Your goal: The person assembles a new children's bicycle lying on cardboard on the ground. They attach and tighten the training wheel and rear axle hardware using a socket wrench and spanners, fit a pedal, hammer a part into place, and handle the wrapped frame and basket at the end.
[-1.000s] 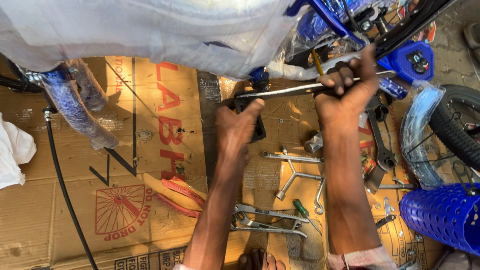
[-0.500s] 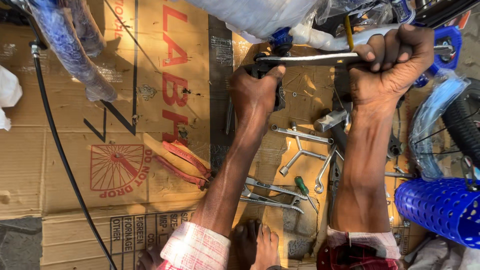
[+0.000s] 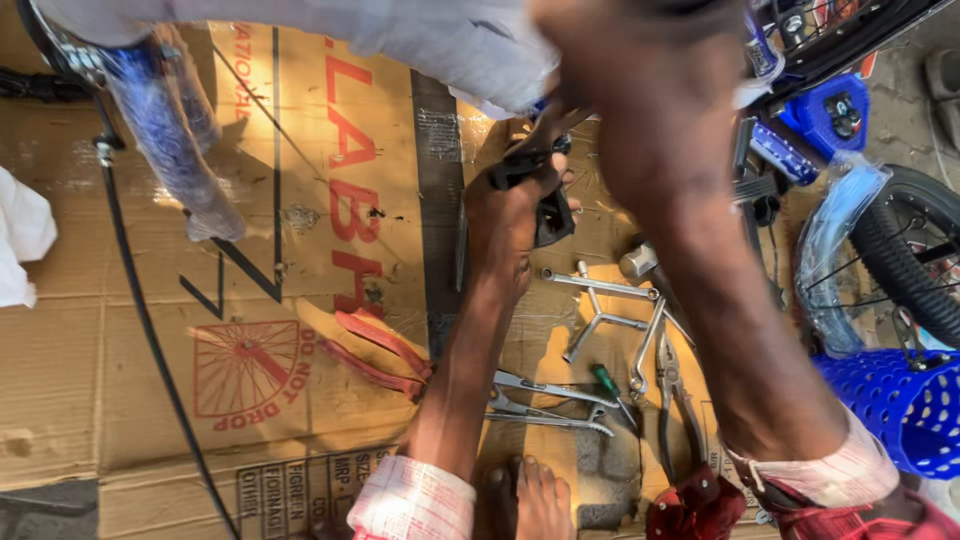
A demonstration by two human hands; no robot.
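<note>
**Left hand clamped on a black bicycle part, right arm close to the camera**

The left hand reaches far from the person over flattened cardboard on the floor. Its fingers are curled tight around a black part, which sits just under a pale wrapped bicycle frame crossing the far edge of the view. A thin metal bar slants up from the fist toward the frame.

The right arm fills the middle right, large and blurred. Its hand lies at the far edge of the picture, and I cannot tell whether its fingers are spread or closed, or what they touch.

Near the person, between the two forearms, tools lie on the cardboard: a three-armed wrench, a green-handled screwdriver, flat spanners and pliers. Red-handled pliers lie left of the left forearm. A bare foot shows at the near edge.

To the right stand a blue perforated basket and a black tyre. A black cable runs down the left side.
</note>
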